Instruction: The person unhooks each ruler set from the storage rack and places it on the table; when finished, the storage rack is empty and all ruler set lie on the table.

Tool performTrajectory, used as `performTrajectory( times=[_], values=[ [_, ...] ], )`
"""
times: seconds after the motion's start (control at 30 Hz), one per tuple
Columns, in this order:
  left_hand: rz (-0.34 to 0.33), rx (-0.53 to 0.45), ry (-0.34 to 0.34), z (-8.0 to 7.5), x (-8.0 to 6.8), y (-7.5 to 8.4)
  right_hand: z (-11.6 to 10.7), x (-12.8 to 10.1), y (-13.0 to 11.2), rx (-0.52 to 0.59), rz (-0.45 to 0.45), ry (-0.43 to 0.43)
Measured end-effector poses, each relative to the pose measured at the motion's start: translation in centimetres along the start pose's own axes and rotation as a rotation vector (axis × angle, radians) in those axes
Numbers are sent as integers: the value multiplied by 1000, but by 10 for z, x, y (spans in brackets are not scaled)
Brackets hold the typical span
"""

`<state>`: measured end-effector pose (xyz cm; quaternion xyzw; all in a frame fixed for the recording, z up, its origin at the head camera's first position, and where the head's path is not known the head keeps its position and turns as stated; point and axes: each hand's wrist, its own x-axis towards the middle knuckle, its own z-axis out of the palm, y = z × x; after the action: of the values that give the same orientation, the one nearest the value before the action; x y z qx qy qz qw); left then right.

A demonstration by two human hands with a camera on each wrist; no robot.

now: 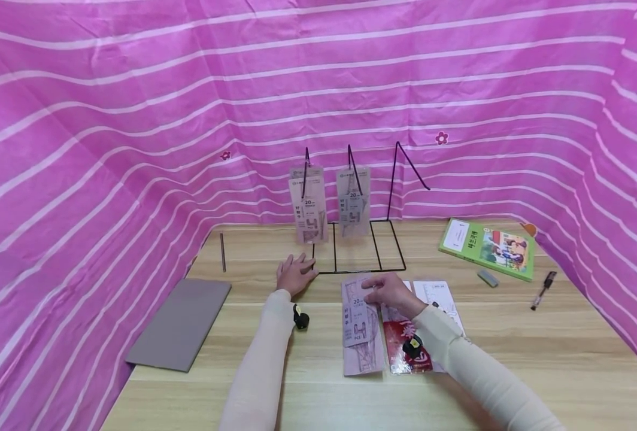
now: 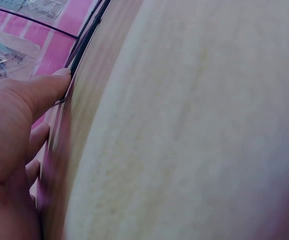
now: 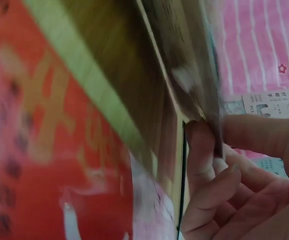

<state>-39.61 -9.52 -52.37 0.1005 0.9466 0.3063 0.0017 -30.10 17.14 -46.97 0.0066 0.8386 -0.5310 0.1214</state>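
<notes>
In front of the rack (image 1: 369, 272), the right hand (image 1: 395, 293) is pinching a packet (image 1: 360, 344) near its top; the left hand (image 1: 295, 276), grip relaxed, is touching the rack, and bracing there seems wise.

On the wooden table (image 1: 318, 395), right: a green book (image 1: 487, 248), a small grey block (image 1: 488, 278) just nearer, a pen (image 1: 543, 291) farther right. Left: a flat grey panel (image 1: 181, 323), with a thin dark stick (image 1: 223, 252) beyond. Far behind: pink striped cloth (image 1: 318, 72).
</notes>
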Motion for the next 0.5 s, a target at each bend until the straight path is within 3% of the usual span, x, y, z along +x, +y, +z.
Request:
performTrajectory(
  times=[0.5],
  values=[
    [0, 2, -10, -3, -3, 4, -2, -4, 1, -259, -57, -32]
  ],
)
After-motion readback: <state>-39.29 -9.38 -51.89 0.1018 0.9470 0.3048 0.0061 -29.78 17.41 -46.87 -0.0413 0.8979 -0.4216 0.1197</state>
